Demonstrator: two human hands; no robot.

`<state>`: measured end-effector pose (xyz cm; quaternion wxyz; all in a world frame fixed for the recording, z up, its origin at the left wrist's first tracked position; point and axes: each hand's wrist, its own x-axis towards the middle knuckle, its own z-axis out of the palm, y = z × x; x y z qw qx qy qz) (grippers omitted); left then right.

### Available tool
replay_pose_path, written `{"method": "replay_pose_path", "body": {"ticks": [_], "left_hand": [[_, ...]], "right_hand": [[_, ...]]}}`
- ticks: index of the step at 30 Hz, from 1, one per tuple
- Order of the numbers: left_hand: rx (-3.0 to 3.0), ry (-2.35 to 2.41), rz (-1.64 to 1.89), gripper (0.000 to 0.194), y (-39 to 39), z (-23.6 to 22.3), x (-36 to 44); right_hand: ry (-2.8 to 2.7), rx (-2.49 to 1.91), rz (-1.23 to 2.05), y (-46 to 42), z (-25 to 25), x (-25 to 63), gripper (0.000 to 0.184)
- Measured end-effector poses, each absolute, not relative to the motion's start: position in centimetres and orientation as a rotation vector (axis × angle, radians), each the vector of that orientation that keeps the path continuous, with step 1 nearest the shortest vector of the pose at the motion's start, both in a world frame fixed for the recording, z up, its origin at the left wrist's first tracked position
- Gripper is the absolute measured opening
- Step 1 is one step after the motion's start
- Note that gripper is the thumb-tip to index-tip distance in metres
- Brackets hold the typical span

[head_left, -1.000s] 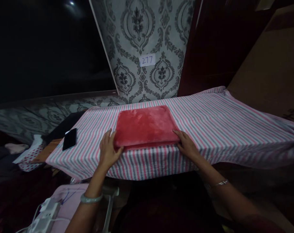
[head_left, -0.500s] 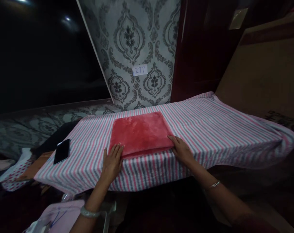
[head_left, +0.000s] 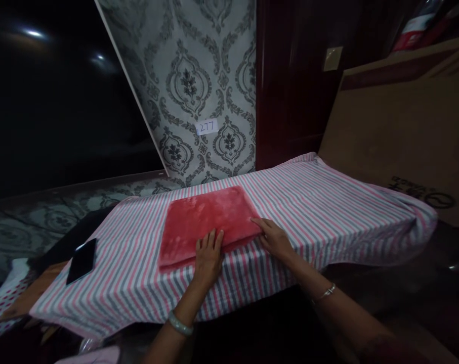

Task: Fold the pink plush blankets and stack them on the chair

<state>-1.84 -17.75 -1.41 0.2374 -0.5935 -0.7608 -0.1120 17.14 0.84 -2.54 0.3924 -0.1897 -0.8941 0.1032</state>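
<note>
A folded red plush cloth (head_left: 210,212) lies on a striped tablecloth (head_left: 313,197) near the table's front edge. My left hand (head_left: 209,255) rests on the middle of its front edge, fingers stretched out and pressing lightly into the pile. At the front right corner, my right hand (head_left: 273,238) has its fingers closed over the cloth's edge; the thumb side is partly hidden there. The layers at the front edge show as a thin fold.
A black phone (head_left: 82,260) lies on the table's left end. A large dark screen (head_left: 62,101) stands behind on the left. To the right leans a big cardboard box (head_left: 396,131). A paper label (head_left: 207,127) marked 277 is on the patterned wall.
My left hand has moved right, from the cloth's front left corner to the middle of its front edge. My right hand stays at the right corner. The camera view has shifted.
</note>
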Motion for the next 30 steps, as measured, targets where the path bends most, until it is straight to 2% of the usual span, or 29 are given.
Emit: {"method": "replay_pose_path", "body": {"ticks": [5,12,15,19,26,30], "left_hand": [[-1.611,-2.059,-0.373,0.058,-17.8,-2.3,-3.0],[-1.494,-1.983,-0.475,0.045,-17.5,-3.6,-2.8],[-1.482,-1.958,-0.491,0.045,-17.5,-3.7,-2.7],[-1.475,-1.934,-0.503,0.045,-17.5,-3.6,-2.6],[-1.511,-1.95,-0.513,0.047,-17.7,-3.5,-2.4],[-1.512,-2.012,-0.512,0.05,-17.6,-3.5,-2.0]], "right_hand": [[-2.226,-0.505,0.268,-0.6,-1.4,16.1,0.069],[-2.196,-0.608,0.167,-3.3,0.6,12.3,0.063],[-2.173,-0.606,0.182,-3.5,0.7,12.0,0.06],[-2.182,-0.613,0.21,-3.2,-0.1,13.1,0.065],[-2.105,-0.63,0.447,-2.2,-5.3,17.0,0.068],[-2.004,-0.546,0.425,-2.2,-3.9,17.6,0.062]]}}
